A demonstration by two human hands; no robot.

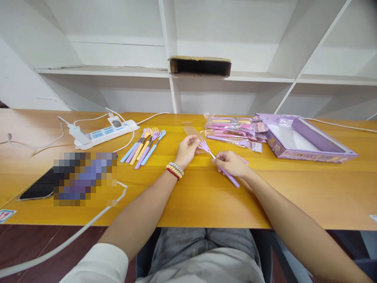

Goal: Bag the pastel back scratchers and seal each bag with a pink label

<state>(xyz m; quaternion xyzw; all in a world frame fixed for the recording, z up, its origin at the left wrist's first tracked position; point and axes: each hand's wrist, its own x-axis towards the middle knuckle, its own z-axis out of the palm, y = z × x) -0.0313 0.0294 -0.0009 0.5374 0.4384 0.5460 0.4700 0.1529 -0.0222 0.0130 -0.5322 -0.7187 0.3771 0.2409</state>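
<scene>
My right hand (231,163) is closed around the neck of a purple back scratcher (230,177), whose claw head points up and left. The claw head lies beside the fingertips of my left hand (187,151). Those fingers pinch a clear plastic bag (190,129) that extends beyond them; the hand hides part of it. A pink strip (244,160) shows behind my right hand, too covered to make out. Several loose back scratchers (143,147) in blue, purple and yellow lie fanned on the table to the left, claws facing away from me.
Several bagged back scratchers (229,127) are piled at back right, against an open purple display box (309,157). On the left are a white power strip (106,135) with cables and a black phone (38,184) next to a blurred patch. A cardboard box (200,59) sits on the shelf.
</scene>
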